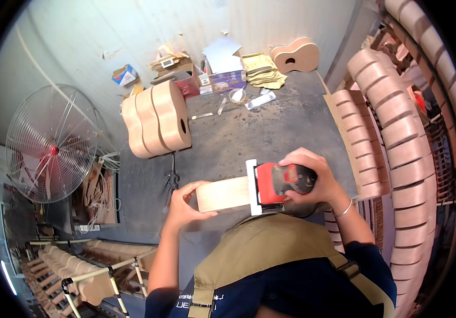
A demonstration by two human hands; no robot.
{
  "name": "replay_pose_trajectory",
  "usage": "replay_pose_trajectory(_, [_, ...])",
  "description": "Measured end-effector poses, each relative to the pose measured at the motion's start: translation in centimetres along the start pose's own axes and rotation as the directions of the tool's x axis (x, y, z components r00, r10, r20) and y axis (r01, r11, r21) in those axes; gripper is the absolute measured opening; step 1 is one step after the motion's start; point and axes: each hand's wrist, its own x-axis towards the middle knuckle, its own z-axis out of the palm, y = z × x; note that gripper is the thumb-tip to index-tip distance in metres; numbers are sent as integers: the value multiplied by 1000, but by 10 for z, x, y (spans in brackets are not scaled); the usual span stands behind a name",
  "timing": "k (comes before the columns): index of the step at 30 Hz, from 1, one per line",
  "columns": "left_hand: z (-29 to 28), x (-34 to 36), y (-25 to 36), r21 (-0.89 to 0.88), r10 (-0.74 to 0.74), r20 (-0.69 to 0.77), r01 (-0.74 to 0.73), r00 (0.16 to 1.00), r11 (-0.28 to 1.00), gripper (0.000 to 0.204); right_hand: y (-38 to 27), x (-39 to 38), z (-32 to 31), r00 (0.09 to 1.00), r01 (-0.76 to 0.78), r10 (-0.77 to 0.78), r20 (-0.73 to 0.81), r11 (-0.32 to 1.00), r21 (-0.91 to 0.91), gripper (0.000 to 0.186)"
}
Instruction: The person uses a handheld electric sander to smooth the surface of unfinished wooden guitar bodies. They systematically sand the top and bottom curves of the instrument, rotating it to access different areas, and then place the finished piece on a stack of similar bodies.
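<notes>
We see right hand (320, 183) curled round red-and-black sander (268, 183); left hand (182, 205), C-shaped, clasps pale oblong wood piece (222, 194) by its end, surface probably smooth.

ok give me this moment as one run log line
left grip: on left end of pale wooden piece | right grip: around red-black sander | sander: over piece's right part | dark bench: three guitar-shaped bodies at left

Right hand (325, 181) grips sander (269, 183) at wooden piece (222, 194); left hand (181, 205) holds other end. Guitar bodies (156, 119) on tabletop (238, 135) beyond.
</notes>
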Motion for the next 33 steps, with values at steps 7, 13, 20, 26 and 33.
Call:
replay_pose_trajectory(7, [17, 18, 17, 137, 85, 23, -88, 996, 987, 79, -39, 39, 3, 997, 40, -32, 70, 993, -113, 65])
replay_pose_trajectory(13, [12, 18, 12, 139, 88, 35, -92, 996, 986, 78, -61, 53, 14, 990, -3, 22, 142, 991, -132, 62])
replay_pose_trajectory(20, [7, 9, 4, 68, 80, 22, -81, 997, 994, 77, -51, 19, 2, 996, -35, 46, 74, 989, -145, 69])
replay_pose_trajectory(26, [42, 32, 38, 249, 180, 52, -188, 982, 950, 78, -77, 59, 5, 973, -25, 69, 220, 980, -198, 65])
replay_pose_trajectory(33, [33, 33, 37, 249, 151, 78, -165, 986, 954, 78, -74, 69, 1, 961, 16, 50, 271, 972, -233, 61])
